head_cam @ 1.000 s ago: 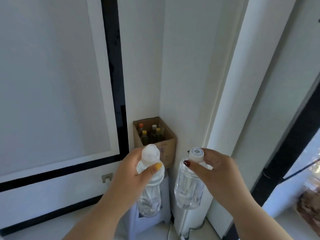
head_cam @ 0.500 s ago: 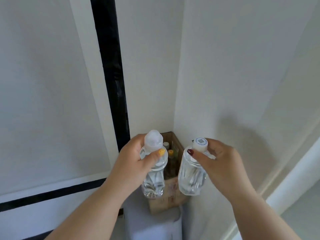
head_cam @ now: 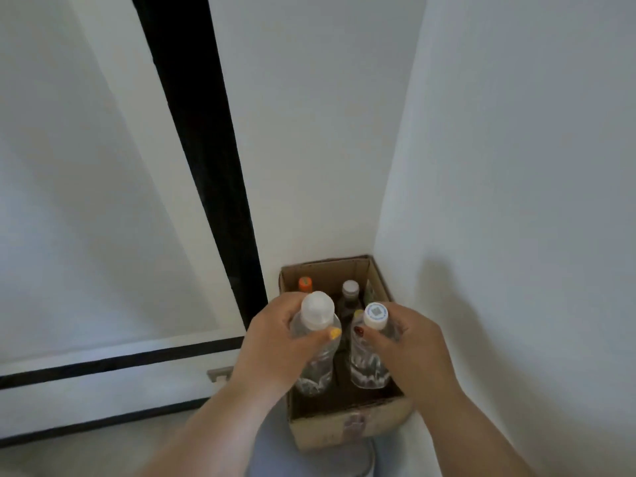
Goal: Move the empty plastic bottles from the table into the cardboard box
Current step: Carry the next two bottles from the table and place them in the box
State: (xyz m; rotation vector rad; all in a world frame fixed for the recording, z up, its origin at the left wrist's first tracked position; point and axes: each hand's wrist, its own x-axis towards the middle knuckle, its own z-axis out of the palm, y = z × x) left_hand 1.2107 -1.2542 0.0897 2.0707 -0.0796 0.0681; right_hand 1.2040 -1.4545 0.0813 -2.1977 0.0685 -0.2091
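An open cardboard box (head_cam: 347,431) stands in the wall corner on a pale grey stand. My left hand (head_cam: 272,346) grips a clear plastic bottle with a domed white cap (head_cam: 315,370) by its neck. My right hand (head_cam: 409,349) grips a second clear bottle with a flat white cap (head_cam: 366,368) the same way. Both bottles hang upright with their lower ends inside the near half of the box. Behind them stand several other bottles, one with an orange cap (head_cam: 305,284) and a dark one with a grey cap (head_cam: 350,294).
White walls close the corner behind and to the right of the box. A black vertical strip (head_cam: 206,160) runs down the wall on the left, with a black band (head_cam: 113,361) lower down. The grey stand (head_cam: 309,459) carries the box.
I have come closer to the corner and now look down into the box. Both hands have lowered their bottles from in front of the box into its near half.
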